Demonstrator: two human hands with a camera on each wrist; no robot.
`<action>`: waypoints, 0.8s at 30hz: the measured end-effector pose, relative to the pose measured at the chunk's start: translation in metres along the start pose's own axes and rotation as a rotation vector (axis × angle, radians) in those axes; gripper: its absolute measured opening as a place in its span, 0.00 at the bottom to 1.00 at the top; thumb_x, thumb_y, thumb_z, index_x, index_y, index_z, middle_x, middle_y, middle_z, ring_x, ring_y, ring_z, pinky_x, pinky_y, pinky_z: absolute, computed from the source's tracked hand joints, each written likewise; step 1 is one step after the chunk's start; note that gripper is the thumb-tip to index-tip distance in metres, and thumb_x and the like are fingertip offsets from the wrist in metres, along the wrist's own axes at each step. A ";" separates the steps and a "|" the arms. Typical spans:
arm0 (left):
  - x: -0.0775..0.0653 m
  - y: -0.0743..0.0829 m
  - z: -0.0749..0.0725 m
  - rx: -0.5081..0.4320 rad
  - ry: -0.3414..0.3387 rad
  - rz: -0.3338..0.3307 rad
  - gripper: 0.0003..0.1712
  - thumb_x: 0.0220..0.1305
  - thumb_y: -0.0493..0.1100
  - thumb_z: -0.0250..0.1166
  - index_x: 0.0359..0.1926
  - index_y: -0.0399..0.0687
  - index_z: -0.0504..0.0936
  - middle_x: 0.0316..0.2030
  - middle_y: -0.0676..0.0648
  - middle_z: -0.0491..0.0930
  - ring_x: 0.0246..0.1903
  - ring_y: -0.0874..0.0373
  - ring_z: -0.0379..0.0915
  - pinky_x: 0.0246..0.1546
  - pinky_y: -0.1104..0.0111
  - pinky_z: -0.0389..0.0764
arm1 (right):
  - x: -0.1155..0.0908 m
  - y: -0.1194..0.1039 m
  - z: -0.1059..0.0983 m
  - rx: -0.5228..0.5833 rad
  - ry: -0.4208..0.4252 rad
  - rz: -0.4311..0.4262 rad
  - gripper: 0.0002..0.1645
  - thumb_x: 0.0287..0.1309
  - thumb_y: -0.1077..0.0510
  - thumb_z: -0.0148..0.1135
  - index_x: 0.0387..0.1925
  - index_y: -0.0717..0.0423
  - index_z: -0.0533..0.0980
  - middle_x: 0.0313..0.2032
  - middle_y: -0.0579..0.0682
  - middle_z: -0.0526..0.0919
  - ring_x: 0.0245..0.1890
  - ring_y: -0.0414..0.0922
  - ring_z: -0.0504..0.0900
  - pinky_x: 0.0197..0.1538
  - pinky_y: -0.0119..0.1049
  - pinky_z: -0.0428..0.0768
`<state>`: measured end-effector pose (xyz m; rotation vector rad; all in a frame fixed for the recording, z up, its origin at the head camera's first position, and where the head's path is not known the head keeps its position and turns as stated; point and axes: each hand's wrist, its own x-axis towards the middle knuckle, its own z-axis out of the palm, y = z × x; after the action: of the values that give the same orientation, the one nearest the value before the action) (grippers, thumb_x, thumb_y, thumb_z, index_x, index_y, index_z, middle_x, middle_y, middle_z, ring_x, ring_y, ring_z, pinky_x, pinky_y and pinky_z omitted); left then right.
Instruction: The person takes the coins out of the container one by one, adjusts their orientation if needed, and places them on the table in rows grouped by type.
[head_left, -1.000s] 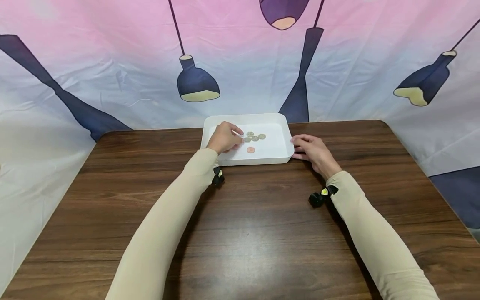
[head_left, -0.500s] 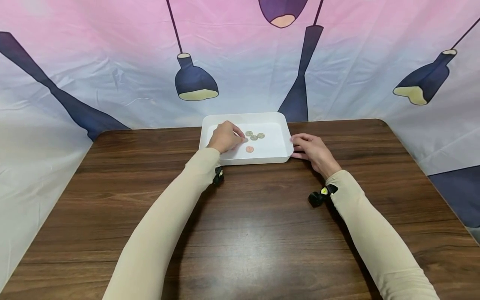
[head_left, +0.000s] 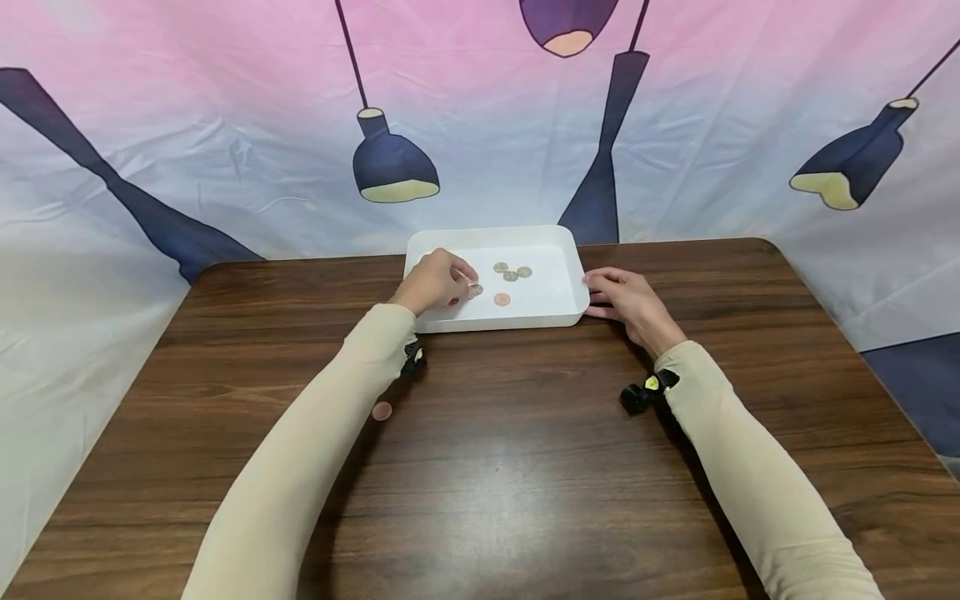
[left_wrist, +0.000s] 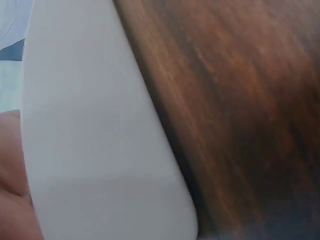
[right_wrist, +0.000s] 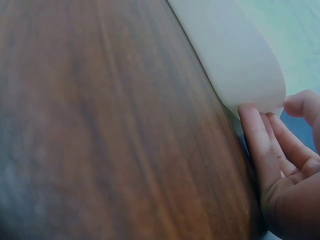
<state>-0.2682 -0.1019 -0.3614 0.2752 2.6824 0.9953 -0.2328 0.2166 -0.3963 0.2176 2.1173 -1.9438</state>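
Note:
In the head view a white tray [head_left: 540, 310] stands at the back of the table. My left hand [head_left: 433, 282] reaches into it over the left rim, thumb and finger pinching a silver coin [head_left: 477, 290] low over the tray floor. To its right lie several silver coins [head_left: 511, 276] in a loose group and a copper coin [head_left: 502, 299]. Part of another copper coin [head_left: 453, 302] shows beneath the left hand. My right hand [head_left: 626, 302] touches the tray's right end; the right wrist view shows its fairly straight fingers [right_wrist: 257, 132] against the outer wall and rim.
A copper coin [head_left: 382, 411] lies on the brown wooden table [head_left: 495, 467], beside the left sleeve [head_left: 300, 450]. Behind the tray hangs a printed cloth [head_left: 480, 150] with lamp pictures. Each wrist wears a small black camera [head_left: 637, 397].
My left hand has pinched a silver coin and drawn it left and toward me, away from the group. The left arm's shift uncovers a copper coin on the table. My right hand stays put.

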 end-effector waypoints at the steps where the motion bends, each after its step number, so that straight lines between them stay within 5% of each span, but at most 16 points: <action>1: 0.000 -0.001 -0.001 -0.005 -0.008 0.004 0.12 0.70 0.35 0.67 0.51 0.45 0.90 0.30 0.47 0.84 0.22 0.58 0.71 0.28 0.67 0.73 | 0.000 0.000 0.000 0.000 0.000 0.000 0.26 0.76 0.54 0.59 0.67 0.64 0.73 0.51 0.53 0.79 0.44 0.41 0.84 0.50 0.32 0.87; 17: 0.004 0.000 0.001 -0.056 -0.040 -0.089 0.14 0.67 0.37 0.74 0.53 0.50 0.91 0.33 0.49 0.81 0.25 0.59 0.72 0.32 0.66 0.73 | 0.000 -0.001 0.000 -0.011 -0.005 -0.001 0.27 0.76 0.55 0.58 0.68 0.65 0.71 0.53 0.54 0.78 0.45 0.41 0.84 0.50 0.31 0.86; 24: 0.002 -0.001 0.001 -0.021 -0.035 -0.066 0.10 0.67 0.37 0.74 0.49 0.49 0.88 0.35 0.50 0.78 0.28 0.57 0.71 0.35 0.65 0.74 | -0.001 -0.001 0.002 -0.010 0.006 0.007 0.25 0.76 0.55 0.58 0.66 0.63 0.73 0.52 0.52 0.79 0.45 0.41 0.84 0.49 0.31 0.87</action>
<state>-0.2695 -0.1012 -0.3632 0.1965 2.6300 0.9897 -0.2320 0.2147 -0.3955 0.2284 2.1268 -1.9302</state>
